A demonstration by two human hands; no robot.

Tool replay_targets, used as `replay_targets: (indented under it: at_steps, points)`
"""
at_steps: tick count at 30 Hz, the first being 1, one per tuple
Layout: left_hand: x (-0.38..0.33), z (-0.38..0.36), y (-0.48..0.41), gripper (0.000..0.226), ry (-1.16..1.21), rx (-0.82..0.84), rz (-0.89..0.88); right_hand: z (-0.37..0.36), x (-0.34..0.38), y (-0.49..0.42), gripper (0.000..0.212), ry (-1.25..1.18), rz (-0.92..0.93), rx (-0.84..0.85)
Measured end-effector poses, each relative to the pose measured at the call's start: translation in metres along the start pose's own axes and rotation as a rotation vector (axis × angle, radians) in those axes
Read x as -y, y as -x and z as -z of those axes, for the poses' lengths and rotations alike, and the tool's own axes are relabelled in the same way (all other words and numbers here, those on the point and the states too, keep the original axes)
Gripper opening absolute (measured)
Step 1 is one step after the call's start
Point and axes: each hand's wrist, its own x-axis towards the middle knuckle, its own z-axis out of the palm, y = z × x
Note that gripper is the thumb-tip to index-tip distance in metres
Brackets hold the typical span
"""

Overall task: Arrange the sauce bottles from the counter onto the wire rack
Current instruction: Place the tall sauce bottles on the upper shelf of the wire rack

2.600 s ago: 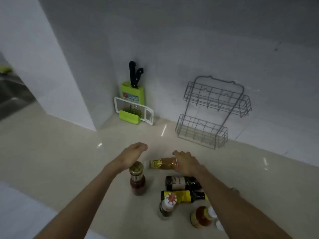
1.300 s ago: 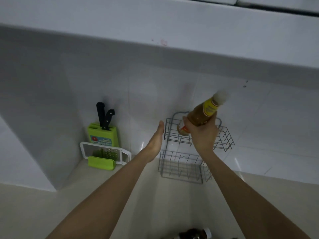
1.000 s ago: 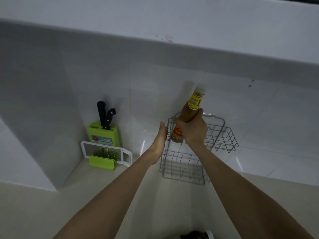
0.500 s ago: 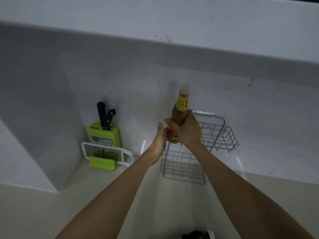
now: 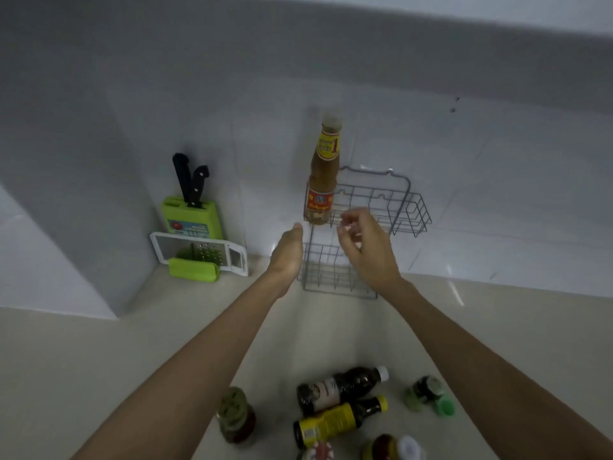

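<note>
A tall orange-brown sauce bottle (image 5: 322, 180) with a yellow neck label stands upright at the left end of the upper shelf of the grey wire rack (image 5: 403, 207). My right hand (image 5: 363, 247) hovers just below and right of it, fingers apart, holding nothing. Beside the rack's left edge, my left hand (image 5: 288, 254) is flat and open. On the counter near me lie a dark bottle (image 5: 338, 388) and a yellow-labelled bottle (image 5: 335, 421). A gold-lidded jar (image 5: 236, 415) and a green-capped bottle (image 5: 426, 395) are close by.
A green knife block (image 5: 191, 214) with two black knives and a white-and-green grater (image 5: 199, 257) stand in the corner left of the rack. Two more bottle tops (image 5: 394, 448) show at the bottom edge. A white wall juts out on the left.
My right hand has let go of the orange-brown bottle, which now stands on the upper shelf, and has drawn back. The view has tilted down, so the counter bottles show again.
</note>
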Motion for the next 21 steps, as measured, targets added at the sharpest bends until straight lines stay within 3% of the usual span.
replay_targets:
  at_steps: [3,6,8,12,17,21]
  points:
    - [0.034,-0.011,0.021,0.053,-0.124,0.021,0.012,0.008,-0.035,0.058,0.013,0.147,-0.08,0.499]
    - [0.063,-0.024,0.037,0.052,-0.162,0.048,0.085,0.005,-0.061,0.104,0.047,0.314,-0.255,1.129]
    - [0.079,-0.03,0.045,0.053,-0.198,0.089,0.12,-0.001,-0.072,0.126,0.062,0.432,-0.303,1.337]
    - [0.106,-0.032,0.056,0.058,-0.26,0.141,0.196,-0.009,-0.082,0.154,0.051,0.503,-0.265,1.389]
    - [0.123,-0.029,0.061,0.055,-0.298,0.105,0.252,-0.015,-0.093,0.16,0.042,0.753,0.014,1.158]
    - [0.127,-0.028,0.056,0.053,-0.303,0.084,0.281,-0.029,-0.099,0.157,0.05,0.571,-0.122,1.021]
